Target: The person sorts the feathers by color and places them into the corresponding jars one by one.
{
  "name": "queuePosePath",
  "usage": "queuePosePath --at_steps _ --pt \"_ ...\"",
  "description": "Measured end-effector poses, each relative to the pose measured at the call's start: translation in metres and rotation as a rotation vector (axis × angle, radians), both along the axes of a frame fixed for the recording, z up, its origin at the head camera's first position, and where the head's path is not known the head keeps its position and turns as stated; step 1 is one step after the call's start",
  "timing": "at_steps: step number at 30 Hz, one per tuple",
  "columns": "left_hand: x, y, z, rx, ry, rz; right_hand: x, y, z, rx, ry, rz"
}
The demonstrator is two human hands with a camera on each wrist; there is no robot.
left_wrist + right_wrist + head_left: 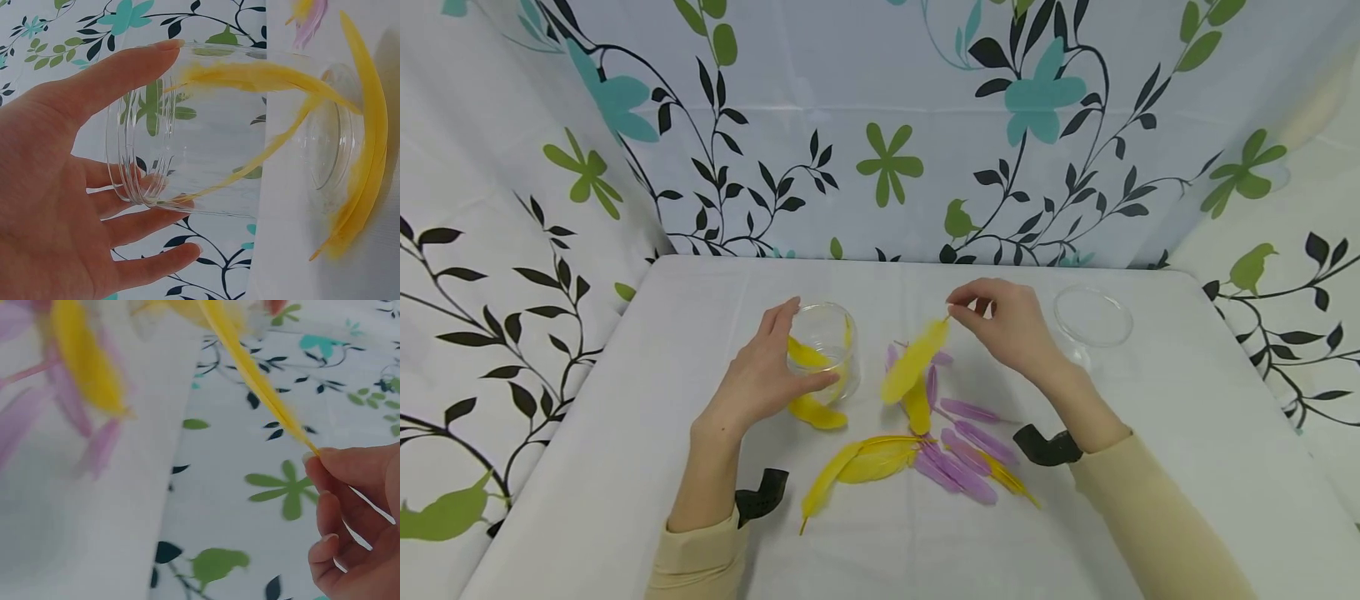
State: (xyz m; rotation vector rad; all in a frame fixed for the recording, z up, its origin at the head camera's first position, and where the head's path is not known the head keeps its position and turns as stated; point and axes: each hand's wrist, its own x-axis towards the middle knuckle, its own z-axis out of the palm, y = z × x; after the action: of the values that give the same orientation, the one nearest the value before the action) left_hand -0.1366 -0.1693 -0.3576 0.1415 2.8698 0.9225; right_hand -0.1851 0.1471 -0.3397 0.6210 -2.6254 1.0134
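Two hands: left hand (pixel 758 375) cupping the jar (pixel 823 342), right hand (pixel 1007 325) pinching a yellow feather (pixel 914 361).

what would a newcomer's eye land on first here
Probably the right hand pinching a yellow feather by its quill above the white table. Beside it the left hand grips a clear jar with yellow feathers inside, near a scatter of purple feathers.

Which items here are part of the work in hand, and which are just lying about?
In use:
- jar, gripped by the left hand, yellow feathers inside
- yellow feather, pinched at its quill by the right hand
- loose yellow feathers on the table

Lying about:
- purple feathers on the table
- clear lid, far right
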Motion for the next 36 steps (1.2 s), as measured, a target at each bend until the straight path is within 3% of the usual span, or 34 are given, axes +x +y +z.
queuePosePath --at_steps 3,10,19,28,36 --pt "0.0 0.0 0.0 0.0 0.001 -0.001 -0.001 -0.008 0.018 -0.044 0.099 0.017" --pt "0.0 0.0 0.001 0.003 -0.009 0.003 -0.007 -0.035 0.051 -0.148 0.213 0.032" --pt "0.0 0.0 0.002 0.004 -0.013 0.009 -0.014 -0.079 0.051 -0.121 0.427 0.084" --pt "0.001 -0.001 -0.001 0.008 -0.012 0.002 -0.006 -0.112 0.023 0.136 0.405 0.147" --pt "0.001 -0.001 0.001 -0.004 0.004 -0.009 -0.001 -0.127 -0.002 0.339 0.196 0.189"
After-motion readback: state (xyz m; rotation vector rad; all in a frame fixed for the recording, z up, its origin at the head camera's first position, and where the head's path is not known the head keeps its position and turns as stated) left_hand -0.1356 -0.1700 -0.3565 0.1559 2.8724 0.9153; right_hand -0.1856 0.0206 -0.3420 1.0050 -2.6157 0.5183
